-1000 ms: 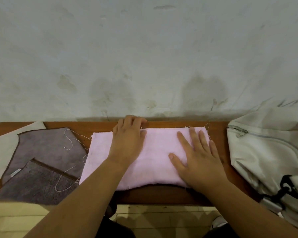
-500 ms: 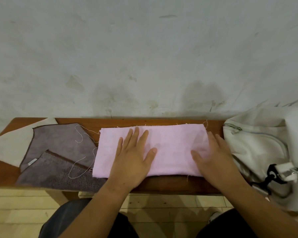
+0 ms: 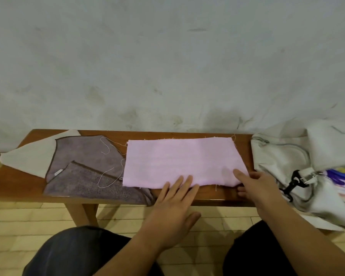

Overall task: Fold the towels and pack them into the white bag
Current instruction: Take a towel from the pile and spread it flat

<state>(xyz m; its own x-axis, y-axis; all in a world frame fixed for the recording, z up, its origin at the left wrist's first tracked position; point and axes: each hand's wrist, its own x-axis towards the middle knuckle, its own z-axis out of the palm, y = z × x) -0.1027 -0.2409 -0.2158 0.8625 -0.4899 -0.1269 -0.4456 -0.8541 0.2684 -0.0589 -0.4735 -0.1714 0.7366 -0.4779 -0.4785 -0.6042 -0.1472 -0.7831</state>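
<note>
A folded pink towel [image 3: 179, 162] lies flat in the middle of the wooden bench [image 3: 18, 182]. My left hand [image 3: 173, 202] is flat, its straight fingertips touching the towel's near edge. My right hand [image 3: 257, 186] is at the towel's near right corner, thumb on top of the cloth and fingers below its edge. A grey-purple towel [image 3: 82, 172] and a cream cloth [image 3: 32, 158] lie spread at the bench's left end. The white bag [image 3: 299, 166] sits at the right end, its opening showing coloured fabric [image 3: 343, 176].
A stained white wall [image 3: 167, 66] rises right behind the bench. Loose threads [image 3: 108, 148] trail between the grey and pink towels. A black clip [image 3: 291, 184] hangs on the bag's front. Pale wood flooring and my dark-trousered knees are below.
Both hands slid back from the top of the pink towel to its near edge. My right hand moved to the near right corner. The view has tilted and pulled back.
</note>
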